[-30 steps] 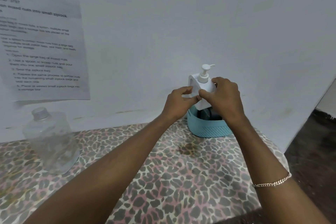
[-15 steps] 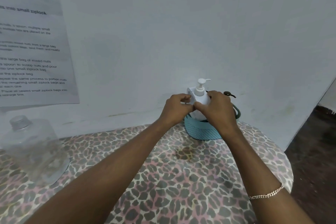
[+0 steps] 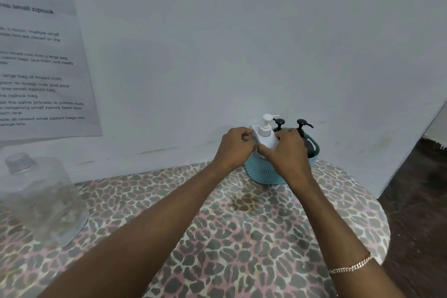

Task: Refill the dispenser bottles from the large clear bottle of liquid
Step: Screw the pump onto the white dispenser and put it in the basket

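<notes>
A white pump dispenser bottle stands in a teal perforated basket at the back of the table, against the wall. My left hand grips its left side and my right hand grips its right and front. Two dark dispenser bottles sit in the same basket, one pump just behind the white bottle, the other pump further right; their bodies are mostly hidden by my right hand. The large clear bottle, capped, stands at the table's left.
The table has a leopard-print cloth with a brownish stain in the middle. A printed instruction sheet hangs on the white wall at left. The table's rounded edge drops to dark floor at right.
The white bottle has gone down into the basket with both hands still on it. The two dark pump heads now show behind it. The view has shifted right.
</notes>
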The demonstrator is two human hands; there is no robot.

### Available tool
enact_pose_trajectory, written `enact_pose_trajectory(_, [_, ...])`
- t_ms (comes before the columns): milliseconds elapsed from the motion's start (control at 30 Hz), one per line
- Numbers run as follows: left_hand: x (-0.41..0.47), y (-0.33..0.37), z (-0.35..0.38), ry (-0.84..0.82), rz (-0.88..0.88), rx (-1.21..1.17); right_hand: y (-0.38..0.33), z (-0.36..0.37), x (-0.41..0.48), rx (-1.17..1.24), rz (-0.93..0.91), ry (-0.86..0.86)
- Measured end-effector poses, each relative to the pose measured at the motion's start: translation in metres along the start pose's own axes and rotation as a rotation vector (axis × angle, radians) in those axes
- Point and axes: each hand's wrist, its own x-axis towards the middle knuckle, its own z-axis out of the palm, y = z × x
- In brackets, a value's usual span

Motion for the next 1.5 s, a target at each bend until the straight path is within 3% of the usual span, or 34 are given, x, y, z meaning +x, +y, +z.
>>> enact_pose_trajectory(300, [-0.004,0.002,0.002,0.021,-0.001,-0.057,0.007,0.010,0.000,0.004,0.008,-0.003])
enact_pose_trajectory(933, [-0.015,0.008,0.006,-0.066,0.020,0.144,0.007,0.022,-0.006,-0.418,-0.089,-0.080])
enact_pose_trajectory(1200, [-0.054,0.012,-0.029,0.069,0.073,0.056,-0.002,0.023,-0.025,-0.232,-0.060,0.033])
enact_pose_trajectory(1300, [-0.076,0.001,-0.052,0.117,0.074,0.026,-0.020,0.025,-0.038,-0.117,-0.126,0.095])
enact_pose_trajectory(1500, [-0.133,-0.024,-0.108,0.229,0.062,0.004,-0.080,0.036,-0.071,0.093,-0.220,0.052])
